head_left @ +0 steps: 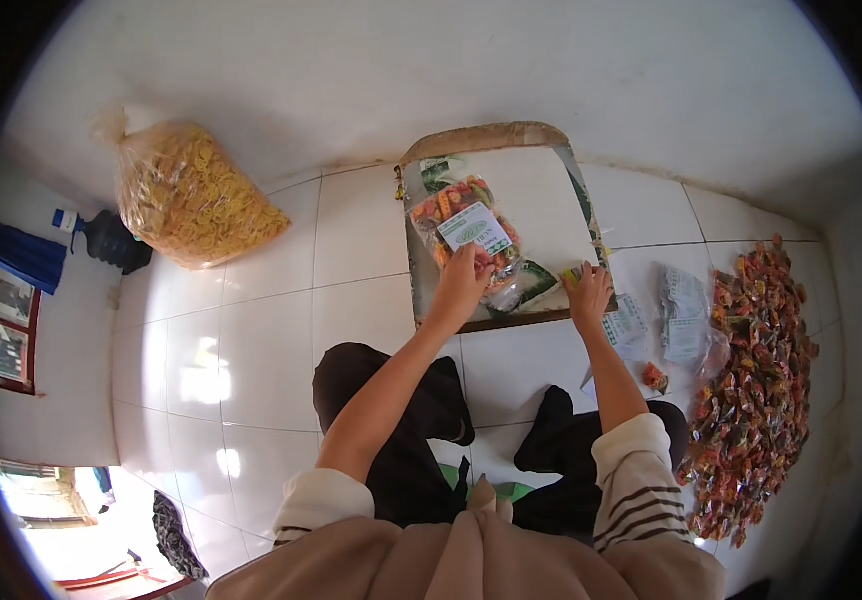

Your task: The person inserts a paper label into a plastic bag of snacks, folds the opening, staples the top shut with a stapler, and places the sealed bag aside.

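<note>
A clear plastic bag of orange, red and green snacks [451, 203] lies on a low, pale board [541, 180] in front of me. On the bag rests a white and green printed label [475, 229]. My left hand [465, 275] is closed at the bag's near part, just below the label, with its fingertips partly hidden. At the board's near right corner, my right hand [589, 290] has its fingers bent around a small yellow-green item [572, 274], mostly covered and too small to name.
A long pile of small filled snack bags [756, 390] spreads over the tiled floor at right. Stacks of printed plastic bags [685, 315] lie beside it. One large clear sack of yellow snacks [191, 195] and a dark water jug [114, 240] stand at left.
</note>
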Available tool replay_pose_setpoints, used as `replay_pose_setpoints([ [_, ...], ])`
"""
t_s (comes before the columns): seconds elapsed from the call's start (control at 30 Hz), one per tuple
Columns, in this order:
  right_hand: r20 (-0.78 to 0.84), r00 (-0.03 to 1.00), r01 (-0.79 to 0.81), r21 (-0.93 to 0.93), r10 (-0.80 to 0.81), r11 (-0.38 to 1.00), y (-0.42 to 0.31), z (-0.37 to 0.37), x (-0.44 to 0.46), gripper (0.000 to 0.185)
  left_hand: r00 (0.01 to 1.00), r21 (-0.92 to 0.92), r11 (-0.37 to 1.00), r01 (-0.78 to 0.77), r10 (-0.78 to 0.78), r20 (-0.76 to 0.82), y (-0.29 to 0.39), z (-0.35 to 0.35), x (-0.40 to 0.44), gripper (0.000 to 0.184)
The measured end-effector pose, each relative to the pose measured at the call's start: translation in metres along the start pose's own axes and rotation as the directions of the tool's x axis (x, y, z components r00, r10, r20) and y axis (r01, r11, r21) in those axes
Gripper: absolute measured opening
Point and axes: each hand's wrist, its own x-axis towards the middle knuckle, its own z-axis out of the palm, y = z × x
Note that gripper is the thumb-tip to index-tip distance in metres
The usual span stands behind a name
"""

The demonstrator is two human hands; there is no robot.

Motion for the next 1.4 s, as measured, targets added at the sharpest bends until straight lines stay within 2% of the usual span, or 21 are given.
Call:
replay_pose_setpoints([
  [0.07,-0.193,0.979,0.066,0.029,-0.060,0.997,-0.009,-0.003,-0.003,0.042,0.998,-0.034,0.998,0.053,-0.054,-0.024,-0.006,0.010,-0.021,0.020],
  [0.1,-0.192,0.980,0.066,0.029,-0.059,0.997,-0.015,-0.006,-0.008,0.042,0.998,-0.033,0.998,0.054,-0.054,-0.023,-0.010,0.016,-0.031,0.020],
  [0.17,-0.291,0.917,0.343,0.223,-0.274,0.913,-0.024,-0.011,-0.025,0.038,0.984,0.144,0.973,-0.179,0.180,0.003,-0.017,0.030,-0.052,0.023],
  [0.2,-0.285,0.918,0.343,0.219,-0.276,0.914,-0.023,-0.008,-0.033,0.038,0.984,0.140,0.975,-0.174,0.176,0.003,-0.019,0.037,-0.059,0.023],
  [0.23,-0.177,0.853,0.522,0.280,-0.491,0.806,-0.023,-0.004,-0.041,0.040,0.981,0.195,0.962,-0.193,0.195,0.008,-0.021,0.042,-0.065,0.025],
  [0.27,-0.082,0.726,0.660,0.361,-0.682,0.659,-0.023,-0.001,-0.045,0.044,0.977,0.250,0.945,-0.211,0.214,0.013,-0.024,0.047,-0.068,0.028],
  [0.3,-0.077,0.725,0.660,0.362,-0.684,0.659,-0.026,-0.003,-0.046,0.044,0.978,0.248,0.947,-0.206,0.210,0.012,-0.027,0.050,-0.069,0.028],
  [0.37,-0.085,0.682,0.704,0.347,-0.727,0.620,-0.031,-0.006,-0.048,0.046,0.949,0.429,0.858,-0.282,0.315,-0.005,-0.033,0.053,-0.072,0.035],
  [0.47,-0.076,0.624,0.739,0.381,-0.778,0.556,-0.036,-0.006,-0.039,0.043,0.945,0.536,0.796,-0.281,0.328,0.008,-0.036,0.055,-0.072,0.041],
  [0.7,-0.074,0.577,0.738,0.473,-0.813,0.481,-0.046,0.009,-0.022,0.034,0.963,0.485,0.856,-0.176,0.252,-0.096,-0.042,0.064,-0.080,0.035],
  [0.77,-0.149,0.610,0.724,0.504,-0.778,0.471,-0.051,0.012,-0.022,0.024,0.984,0.424,0.905,-0.043,0.112,-0.139,-0.046,0.068,-0.084,0.032],
  [0.8,-0.148,0.609,0.724,0.504,-0.779,0.470,-0.054,0.013,-0.023,0.024,0.984,0.423,0.905,-0.041,0.110,-0.140,-0.045,0.070,-0.084,0.032],
  [0.87,-0.129,0.632,0.706,0.501,-0.764,0.500,-0.061,0.016,-0.027,0.015,0.944,0.376,0.925,0.052,0.077,-0.320,-0.043,0.073,-0.084,0.030],
  [0.9,-0.150,0.658,0.701,0.479,-0.738,0.528,-0.065,0.018,-0.030,0.012,0.942,0.371,0.927,0.050,0.079,-0.325,-0.040,0.074,-0.083,0.030],
  [0.97,-0.135,0.682,0.697,0.417,-0.719,0.583,-0.070,0.022,-0.033,0.011,0.886,0.355,0.911,0.210,-0.023,-0.464,-0.035,0.075,-0.081,0.029],
  [1.07,-0.083,0.736,0.655,0.340,-0.672,0.675,-0.081,0.016,-0.045,0.008,0.857,0.339,0.897,0.283,-0.078,-0.510,-0.030,0.071,-0.083,0.027],
  [1.2,-0.065,0.807,0.577,0.295,-0.587,0.761,-0.090,0.010,-0.057,0.007,0.837,0.175,0.944,0.278,-0.149,-0.527,-0.048,0.063,-0.077,0.027],
  [1.27,-0.100,0.820,0.566,0.285,-0.563,0.773,-0.090,0.009,-0.061,0.008,0.862,-0.006,0.938,0.347,-0.322,-0.393,-0.051,0.051,-0.070,0.029],
  [1.3,-0.103,0.835,0.540,0.342,-0.541,0.769,-0.091,0.002,-0.062,0.013,0.862,-0.005,0.941,0.339,-0.312,-0.400,-0.046,0.045,-0.065,0.029],
  [1.37,-0.115,0.845,0.521,0.396,-0.522,0.756,-0.093,-0.011,-0.065,0.019,0.836,-0.146,0.892,0.428,-0.452,-0.311,-0.037,0.032,-0.055,0.032],
  [1.4,-0.181,0.839,0.538,0.420,-0.514,0.731,-0.096,-0.028,-0.066,0.024,0.838,-0.147,0.896,0.419,-0.444,-0.318,-0.033,0.024,-0.050,0.032],
])
